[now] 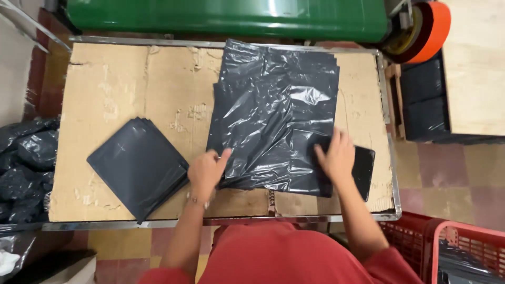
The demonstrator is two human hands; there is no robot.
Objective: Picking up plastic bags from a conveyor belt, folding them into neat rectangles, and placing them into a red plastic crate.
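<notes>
A stack of large black plastic bags (273,110) lies spread on a cardboard-covered table (126,79). My left hand (206,171) pinches the lower left edge of the top bag with thumb and fingers. My right hand (335,155) rests flat with spread fingers on the bags' lower right corner, over a glossy black folded piece (364,165). A neat pile of folded black bags (138,165) sits at an angle on the left of the table, apart from both hands.
A green roll (226,16) runs along the far edge, with an orange-rimmed wheel (428,29) at its right end. Loose black bags (23,168) heap at the left. Red crates (447,247) stand lower right. A wooden shelf with dark stacks (426,100) is at right.
</notes>
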